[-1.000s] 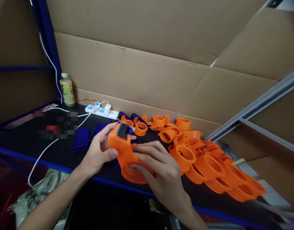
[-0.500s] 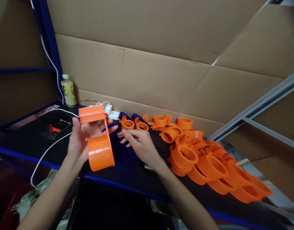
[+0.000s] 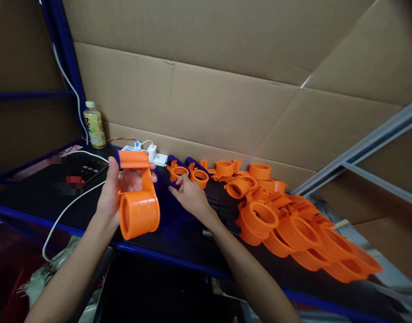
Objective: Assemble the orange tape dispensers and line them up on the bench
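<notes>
Tape dispenser, orange, clamped in left hand. Right hand, fingers curled, hold unclear, beside blue parts between the hands. Apparent step: reaching for one; next likely calls for fingertip pinch.

Creased brown cardboard panels wall in a flat black shelf surface, with 1 thin bright slit between them. A dark-blue metal post rises at left; a grey metal bar slants at right.
</notes>
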`<state>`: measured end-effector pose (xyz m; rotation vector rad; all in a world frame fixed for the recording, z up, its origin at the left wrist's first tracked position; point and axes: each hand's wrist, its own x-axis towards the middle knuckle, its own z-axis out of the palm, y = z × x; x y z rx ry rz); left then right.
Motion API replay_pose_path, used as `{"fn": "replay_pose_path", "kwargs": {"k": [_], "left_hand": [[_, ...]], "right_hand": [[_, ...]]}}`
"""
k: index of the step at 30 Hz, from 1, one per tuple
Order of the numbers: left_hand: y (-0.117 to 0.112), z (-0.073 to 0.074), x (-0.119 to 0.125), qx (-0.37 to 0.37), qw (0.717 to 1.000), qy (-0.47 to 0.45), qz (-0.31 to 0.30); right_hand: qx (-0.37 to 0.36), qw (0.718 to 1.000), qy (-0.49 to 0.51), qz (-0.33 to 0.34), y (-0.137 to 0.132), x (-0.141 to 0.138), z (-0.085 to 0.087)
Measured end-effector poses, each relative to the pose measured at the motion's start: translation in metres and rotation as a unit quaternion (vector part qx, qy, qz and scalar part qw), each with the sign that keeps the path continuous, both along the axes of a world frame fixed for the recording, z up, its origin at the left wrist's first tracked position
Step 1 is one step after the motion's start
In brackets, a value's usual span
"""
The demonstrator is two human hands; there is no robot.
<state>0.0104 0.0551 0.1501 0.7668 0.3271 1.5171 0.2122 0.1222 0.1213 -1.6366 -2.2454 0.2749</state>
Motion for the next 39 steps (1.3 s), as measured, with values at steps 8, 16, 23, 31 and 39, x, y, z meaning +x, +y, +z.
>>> {"fn": "replay_pose_path", "kwargs": {"k": [8, 16, 23, 31, 39], "left_hand": [[-0.001, 0.001, 0.002, -0.002, 1.0, 0.014, -0.01], [-0.001, 0.001, -0.006, -0.019, 0.999, 0.014, -0.025], [-0.001, 0.0, 0.004, -0.054, 0.998, 0.039, -0.01], [0.003, -0.011, 0.026, -0.091, 0.994, 0.043, 0.042], [0.0, -0.016, 0.031, -0.051, 0.996, 0.045, 0.053]], "right_hand": [[0.008, 1.0, -0.017, 0.01, 0.002, -0.001, -0.001], [0.037, 0.999, -0.03, -0.024, -0.007, 0.002, 0.012], [0.16, 0.977, 0.139, -0.008, -0.004, 0.017, 0.026], [0.401, 0.89, 0.195, 0.097, -0.046, 0.016, 0.051], [0.454, 0.876, 0.074, 0.147, -0.068, 0.008, 0.051]]}}
